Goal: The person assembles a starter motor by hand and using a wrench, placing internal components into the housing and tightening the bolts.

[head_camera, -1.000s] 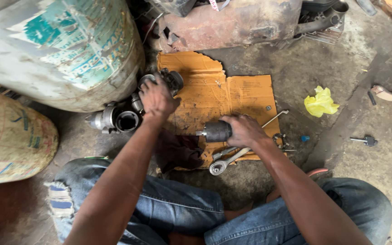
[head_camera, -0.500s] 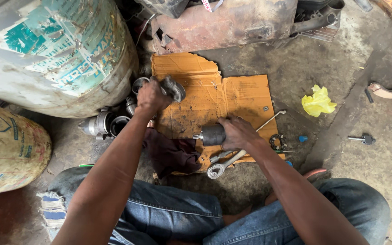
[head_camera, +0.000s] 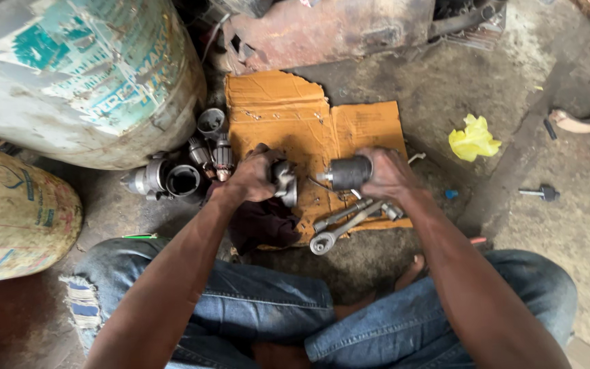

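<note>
You brought left hand point(head_camera: 254, 179) from parts pile, clamped on metal end cap point(head_camera: 285, 182), beside dark cylinder point(head_camera: 349, 172) gripped in right hand point(head_camera: 389, 175); pieces apart.

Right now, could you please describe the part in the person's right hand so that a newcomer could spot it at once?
Start at the torn orange cardboard sheet on the dirty floor. Over its lower middle, the right hand grips a dark grey metal cylinder lying sideways, with a short stub pointing left. Unlike the slim wrenches just below it, it is stubby, round and held off the cardboard.
</note>
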